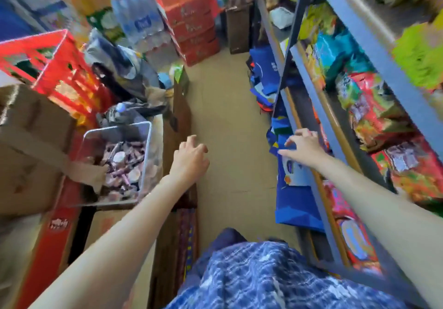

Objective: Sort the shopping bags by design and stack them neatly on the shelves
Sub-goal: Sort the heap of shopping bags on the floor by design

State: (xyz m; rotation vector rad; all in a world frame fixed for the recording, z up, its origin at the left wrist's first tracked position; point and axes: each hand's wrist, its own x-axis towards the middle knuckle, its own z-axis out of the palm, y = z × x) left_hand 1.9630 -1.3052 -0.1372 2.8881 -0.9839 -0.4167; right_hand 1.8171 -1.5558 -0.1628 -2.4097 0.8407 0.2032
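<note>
Blue shopping bags [294, 196] with a white printed design lie stacked on the low shelf at my right. My right hand [303, 147] rests on top of that stack with its fingers spread, touching the top bag but not gripping it. A second heap of blue bags [263, 74], with some orange among them, lies farther along the same shelf level. My left hand [190, 159] hovers over the bare floor [230, 126] with its fingers loosely curled and nothing in it.
A grey metal shelf rack [321, 107] full of snack packets runs along the right. On the left stand cardboard boxes [31, 136], a red crate [55, 66] and a clear bin [119, 162] of small goods. Red cartons [191, 21] and water bottles block the aisle's far end.
</note>
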